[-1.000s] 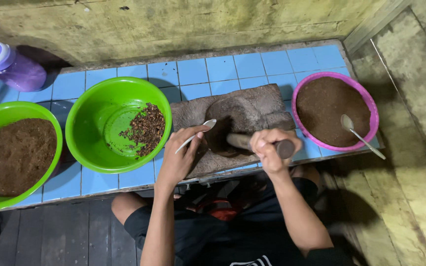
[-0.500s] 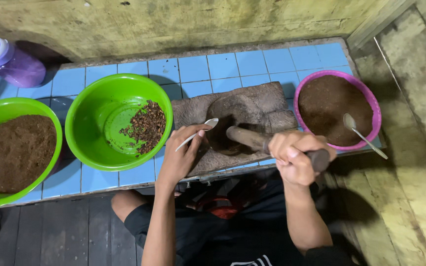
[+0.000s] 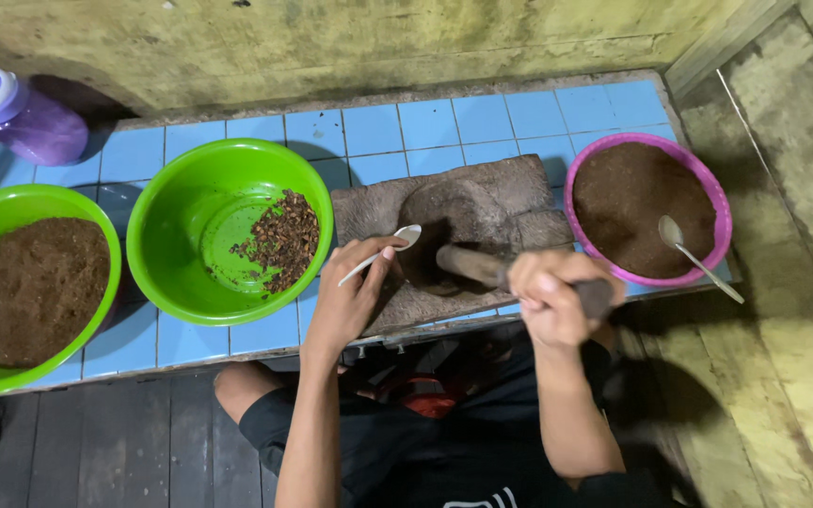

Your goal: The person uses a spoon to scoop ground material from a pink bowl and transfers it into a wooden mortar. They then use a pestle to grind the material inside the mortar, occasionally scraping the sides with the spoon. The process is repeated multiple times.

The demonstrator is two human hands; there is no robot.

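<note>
My left hand (image 3: 355, 296) holds a white spoon (image 3: 383, 252) at the left edge of a grey stone mortar (image 3: 482, 202) on the blue tiled counter. My right hand (image 3: 552, 299) grips a stone pestle (image 3: 482, 269) whose tip rests in the mortar's hollow. The hollow is dark and its contents are hard to make out. Left of the mortar stands a green bowl (image 3: 181, 273) with a heap of dark brown bits (image 3: 284, 240). On the right is a pink bowl (image 3: 646, 146) full of brown powder, with a metal spoon (image 3: 698, 259) in it.
A second green bowl (image 3: 11, 202) of brown powder sits at the far left. Behind it stands a purple bottle (image 3: 25, 122) by the wall. The counter's front edge (image 3: 237, 353) runs just above my knees. A concrete wall stands to the right.
My right hand has drawn the pestle handle back toward me and to the right. My left hand with the spoon has stayed beside the mortar.
</note>
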